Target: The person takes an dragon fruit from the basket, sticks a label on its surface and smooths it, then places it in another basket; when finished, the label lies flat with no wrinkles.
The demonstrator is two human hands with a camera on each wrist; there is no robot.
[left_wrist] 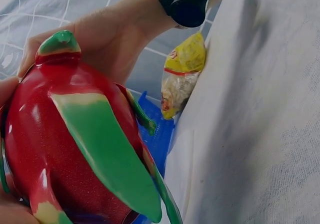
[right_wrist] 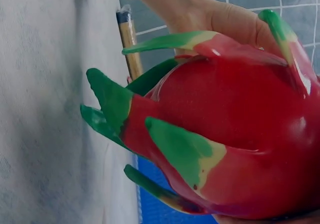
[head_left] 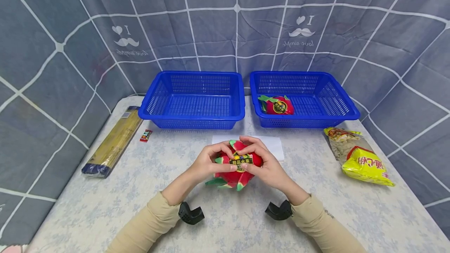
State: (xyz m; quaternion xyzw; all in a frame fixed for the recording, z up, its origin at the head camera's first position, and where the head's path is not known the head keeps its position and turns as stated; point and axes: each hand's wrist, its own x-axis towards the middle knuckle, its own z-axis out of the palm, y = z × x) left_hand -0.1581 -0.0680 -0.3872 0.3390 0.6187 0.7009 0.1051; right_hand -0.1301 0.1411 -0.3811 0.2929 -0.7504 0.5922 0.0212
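Observation:
A red dragon fruit (head_left: pixel 240 162) with green-tipped scales and a black-and-gold label is held over the front middle of the table. My left hand (head_left: pixel 207 163) grips its left side, and my right hand (head_left: pixel 270 167) grips its right side. The thumbs and fingertips of both hands meet around the label on top. In the left wrist view, a broad green scale crosses the red body of the dragon fruit (left_wrist: pixel 50 139). Several scales fan out from the dragon fruit (right_wrist: pixel 230 103) in the right wrist view.
Two blue baskets (head_left: pixel 191 124) stand at the back; the right basket (head_left: pixel 302 122) holds another dragon fruit (head_left: pixel 280 106). White paper (head_left: pixel 275 146) lies behind the hands. Long packaged noodles (head_left: pixel 114 139) and a small red packet (head_left: pixel 145 135) lie left, a yellow food bag (head_left: pixel 365 163) right.

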